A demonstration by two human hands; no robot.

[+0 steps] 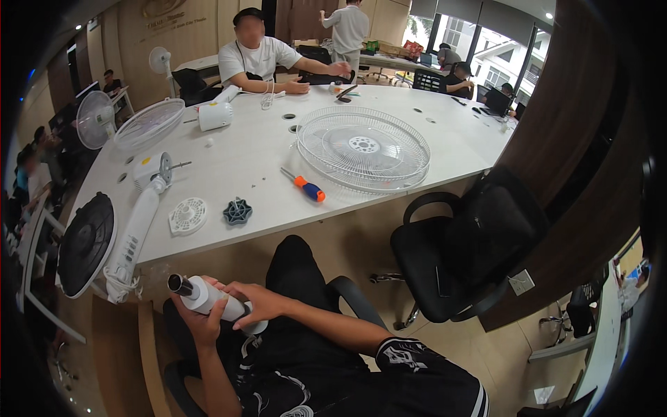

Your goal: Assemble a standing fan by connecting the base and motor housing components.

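Note:
Over my lap I hold a white fan pole [206, 297] with a dark end cap, tilted up to the left. My left hand [199, 320] grips it from below. My right hand [256, 303] closes over its lower end from the right. On the white table [243, 153] ahead lie a white fan column with motor head [139, 222], a black fan base [87, 243], a small white round cap [187, 215], a dark blue knob [237, 211], an orange-and-blue screwdriver [306, 186] and a large white fan grille [363, 147].
A black office chair [458, 243] stands to my right. Across the table a seated person [260, 59] rests both hands near cables. Another grille [149, 124] and motor [215, 115] lie far left, standing fans behind. More people work at the back.

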